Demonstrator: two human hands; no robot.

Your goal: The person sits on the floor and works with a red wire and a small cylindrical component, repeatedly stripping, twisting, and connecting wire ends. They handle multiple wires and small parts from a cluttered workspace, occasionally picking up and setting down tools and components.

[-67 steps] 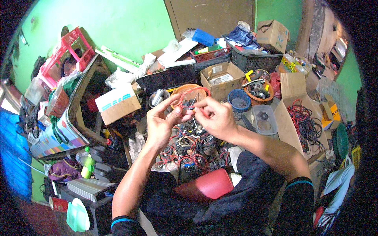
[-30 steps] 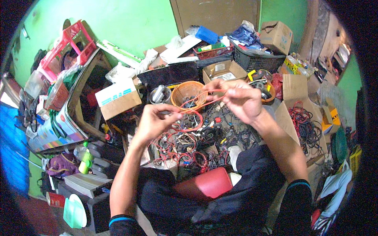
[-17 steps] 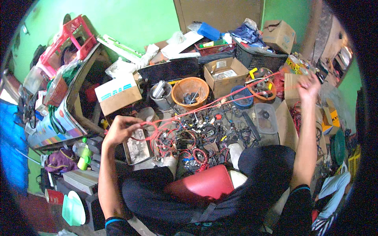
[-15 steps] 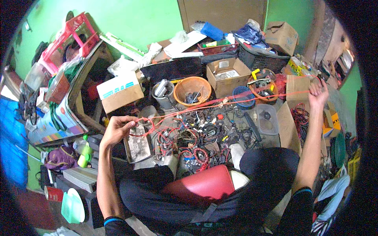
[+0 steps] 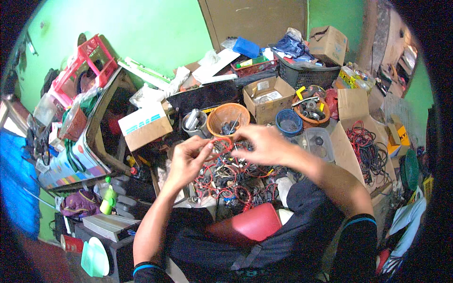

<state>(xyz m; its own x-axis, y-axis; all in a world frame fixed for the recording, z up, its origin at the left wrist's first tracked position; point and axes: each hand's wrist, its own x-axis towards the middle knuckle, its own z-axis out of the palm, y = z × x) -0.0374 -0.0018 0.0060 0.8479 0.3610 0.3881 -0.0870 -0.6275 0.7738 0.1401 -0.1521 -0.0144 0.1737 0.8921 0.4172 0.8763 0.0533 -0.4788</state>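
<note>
Hands back near each other over the pile; half a second ago they're flung wide with the red wire (image 5: 222,139) strung taut between them. Now it's bunched into a small loop at the left fingertips, in the gap between both hands. Left hand (image 5: 188,158): thumb and forefinger pinched on the wire. Right hand (image 5: 266,145): fingers bent, just beside the loop; can't tell from here if it grips anything. Wire is thin, smooth, bendy. Below: matted cable pile (image 5: 226,181), mostly black and red, with a springy red coiled cord (image 5: 243,194). Beyond: round orange plastic basin (image 5: 214,119), smooth-walled; round blue basket (image 5: 289,133). To the right, creased brown cardboard box (image 5: 353,104) with tangled red and black cables (image 5: 365,151).
</note>
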